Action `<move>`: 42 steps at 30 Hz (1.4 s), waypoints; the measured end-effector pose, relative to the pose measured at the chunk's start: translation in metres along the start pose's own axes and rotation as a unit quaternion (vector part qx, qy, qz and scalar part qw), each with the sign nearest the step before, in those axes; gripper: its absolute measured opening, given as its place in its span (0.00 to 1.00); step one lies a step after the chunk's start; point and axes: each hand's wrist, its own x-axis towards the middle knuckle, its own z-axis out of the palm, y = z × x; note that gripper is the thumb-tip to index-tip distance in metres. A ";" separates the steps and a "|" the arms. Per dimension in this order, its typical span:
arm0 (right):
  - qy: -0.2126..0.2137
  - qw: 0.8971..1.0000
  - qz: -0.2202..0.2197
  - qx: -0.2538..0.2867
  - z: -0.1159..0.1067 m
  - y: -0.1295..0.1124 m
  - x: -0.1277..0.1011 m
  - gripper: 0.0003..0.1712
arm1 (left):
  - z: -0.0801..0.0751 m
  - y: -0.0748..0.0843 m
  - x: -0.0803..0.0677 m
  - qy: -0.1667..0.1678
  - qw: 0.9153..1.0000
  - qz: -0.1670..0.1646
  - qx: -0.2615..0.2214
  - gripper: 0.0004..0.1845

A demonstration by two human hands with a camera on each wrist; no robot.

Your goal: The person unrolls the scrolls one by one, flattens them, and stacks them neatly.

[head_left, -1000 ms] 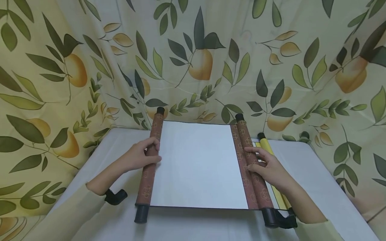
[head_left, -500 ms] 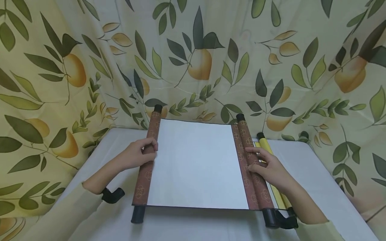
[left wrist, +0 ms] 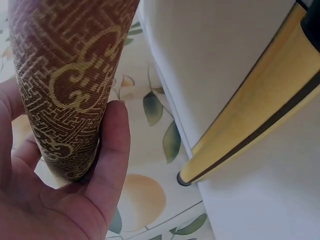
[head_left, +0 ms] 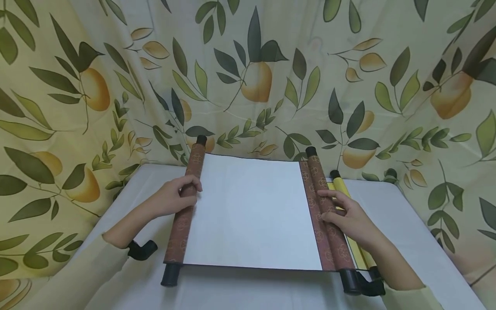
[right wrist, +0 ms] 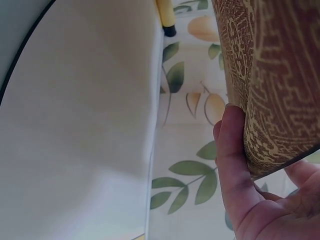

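Observation:
A hand scroll lies partly unrolled on a white table (head_left: pixel 407 232), with a blank white sheet (head_left: pixel 252 211) spread between two brown patterned rolls. My left hand (head_left: pixel 170 200) curls its fingers over the left roll (head_left: pixel 176 241) near its middle. The left wrist view shows that hand (left wrist: pixel 75 195) cupped round the roll (left wrist: pixel 70 75). My right hand (head_left: pixel 348 217) holds the right roll (head_left: pixel 315 174), fingers laid over its top. In the right wrist view a finger of that hand (right wrist: pixel 240 185) presses against the roll (right wrist: pixel 275 75).
A rolled yellow scroll (head_left: pixel 341 185) lies just right of the brown one, partly under my right hand. A leaf-and-fruit curtain (head_left: pixel 252 77) closes in the table at the back and both sides. The table's front edge is near my arms.
My left hand has drawn the left roll further left, so more white sheet lies exposed. The right hand and right roll have stayed almost still.

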 end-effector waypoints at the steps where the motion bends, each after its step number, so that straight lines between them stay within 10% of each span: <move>1: 0.001 1.000 -0.001 -0.001 0.000 0.000 0.000 0.35 | 0.000 0.000 0.000 0.000 1.000 -0.001 -0.001 0.09; 42: -0.001 1.000 -0.013 -0.021 -0.005 -0.002 -0.003 0.35 | -0.018 -0.011 -0.006 -0.017 0.999 -0.017 0.033 0.04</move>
